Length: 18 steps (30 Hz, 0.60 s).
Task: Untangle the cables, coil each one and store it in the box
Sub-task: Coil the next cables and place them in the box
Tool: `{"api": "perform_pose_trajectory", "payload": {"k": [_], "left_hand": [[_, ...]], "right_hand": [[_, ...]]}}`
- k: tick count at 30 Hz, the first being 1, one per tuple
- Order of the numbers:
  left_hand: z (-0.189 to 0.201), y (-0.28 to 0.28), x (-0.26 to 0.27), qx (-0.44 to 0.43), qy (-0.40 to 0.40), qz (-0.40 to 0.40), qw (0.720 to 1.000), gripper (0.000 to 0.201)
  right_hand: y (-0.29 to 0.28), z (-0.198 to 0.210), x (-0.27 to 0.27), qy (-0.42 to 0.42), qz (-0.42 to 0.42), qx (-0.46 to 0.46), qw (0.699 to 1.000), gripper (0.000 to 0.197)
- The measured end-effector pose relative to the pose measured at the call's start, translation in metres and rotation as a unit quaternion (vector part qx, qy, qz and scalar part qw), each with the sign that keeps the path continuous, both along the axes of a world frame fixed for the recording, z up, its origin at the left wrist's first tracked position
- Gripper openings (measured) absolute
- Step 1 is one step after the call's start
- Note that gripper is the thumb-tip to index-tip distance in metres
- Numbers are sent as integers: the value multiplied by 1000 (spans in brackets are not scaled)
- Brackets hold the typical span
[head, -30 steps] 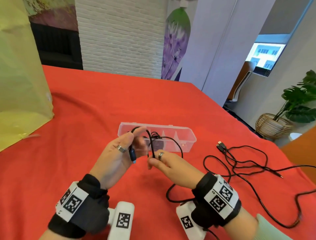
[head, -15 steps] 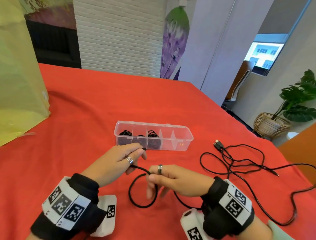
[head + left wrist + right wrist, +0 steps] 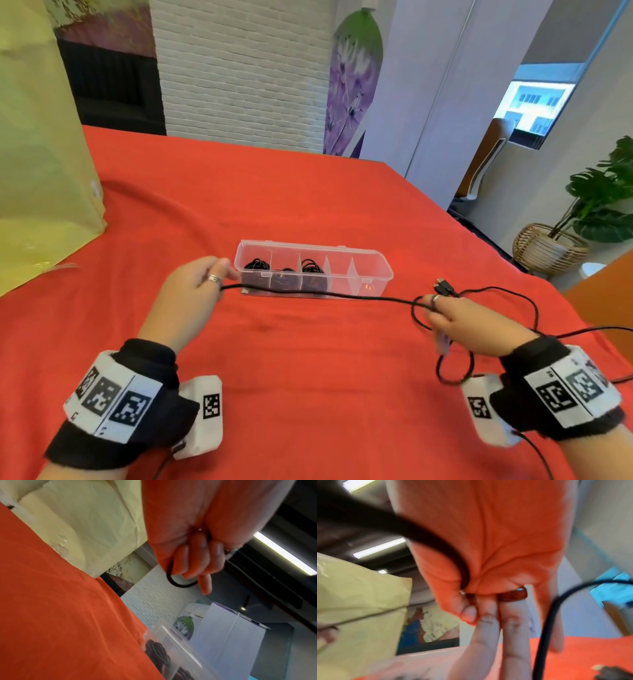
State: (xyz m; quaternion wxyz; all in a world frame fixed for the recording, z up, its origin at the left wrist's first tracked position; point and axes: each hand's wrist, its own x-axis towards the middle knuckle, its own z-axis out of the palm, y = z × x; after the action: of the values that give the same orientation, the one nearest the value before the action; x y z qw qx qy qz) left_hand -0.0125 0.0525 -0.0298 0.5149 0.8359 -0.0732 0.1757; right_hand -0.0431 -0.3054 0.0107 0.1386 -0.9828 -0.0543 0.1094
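Observation:
A clear plastic box (image 3: 371, 274) with several compartments stands on the red cloth; coiled black cables (image 3: 310, 270) fill three of them. One black cable (image 3: 318, 294) runs nearly straight in front of the box between my hands. My left hand (image 3: 219, 275) grips its left end, fingers curled round it (image 3: 180, 584). My right hand (image 3: 432, 305) holds it at the right, the thumb (image 3: 467, 614) pinching it while the other fingers lie straight. Beyond that hand, more black cable lies tangled (image 3: 507, 310), with a plug (image 3: 443, 286) at its far side.
A large yellow-green paper bag (image 3: 37, 178) stands at the left on the table. The table's right edge (image 3: 479, 236) drops off toward a plant basket (image 3: 548, 250) on the floor. Loops of cable (image 3: 455, 368) hang under my right wrist.
My hands were close together with a small loop between them. They have moved apart, left hand leftward and right hand rightward, pulling the cable out nearly straight in front of the box.

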Motion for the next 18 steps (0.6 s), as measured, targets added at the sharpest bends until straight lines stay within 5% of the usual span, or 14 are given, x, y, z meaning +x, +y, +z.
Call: {"api": "perform_pose_trajectory", "payload": {"k": [4, 6, 8, 12, 15, 18], "left_hand": [[1, 13, 7, -29, 4, 100, 995, 35], [-1, 14, 8, -17, 20, 103, 994, 35], [-7, 11, 11, -11, 47, 84, 995, 37], [-18, 0, 14, -16, 105, 35, 994, 41], [-15, -14, 8, -100, 147, -48, 983, 40], [-7, -27, -4, -181, 183, -125, 958, 39]], "right_hand": [[-37, 1, 9, -93, -173, -98, 976, 18], [-35, 3, 10, -109, -196, -156, 962, 25], [-16, 3, 9, -127, -158, -141, 969, 42], [56, 7, -5, -141, 11, 29, 990, 92], [112, 0, -14, -166, 110, 33, 979, 90], [147, -23, -10, -254, 134, -66, 956, 72]]}}
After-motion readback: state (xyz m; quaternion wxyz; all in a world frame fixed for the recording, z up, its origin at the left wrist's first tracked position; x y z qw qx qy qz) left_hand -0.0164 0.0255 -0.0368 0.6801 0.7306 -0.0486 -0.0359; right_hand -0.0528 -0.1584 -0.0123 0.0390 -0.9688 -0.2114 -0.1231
